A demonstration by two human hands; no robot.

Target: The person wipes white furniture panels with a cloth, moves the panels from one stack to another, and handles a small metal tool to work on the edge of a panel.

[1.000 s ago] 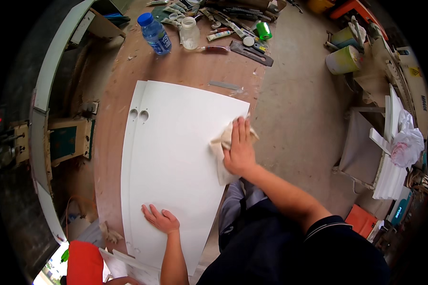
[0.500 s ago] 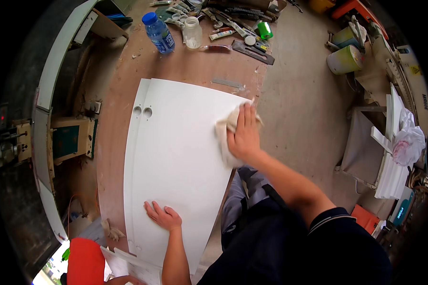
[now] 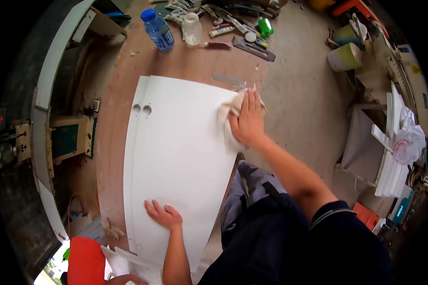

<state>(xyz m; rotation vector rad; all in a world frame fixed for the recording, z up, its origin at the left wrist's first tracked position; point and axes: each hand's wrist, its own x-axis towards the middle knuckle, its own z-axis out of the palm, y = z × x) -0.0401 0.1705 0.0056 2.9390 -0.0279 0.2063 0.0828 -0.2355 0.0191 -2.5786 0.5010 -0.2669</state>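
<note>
White, the panel lies on the table; on its near part the left hand rests flat, empty. Farther, the right hand, fingers extended, presses a cloth near the far right corner. How much wiping remains cannot be told.

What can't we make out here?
All in the head view:
White panel: the patch under the cloth is hidden by the cloth and the right hand.
Left hand: palm hidden, since its back faces the camera.
Person in red: mostly cut off by the lower edge.
Table: far end cut off by the upper edge.
</note>
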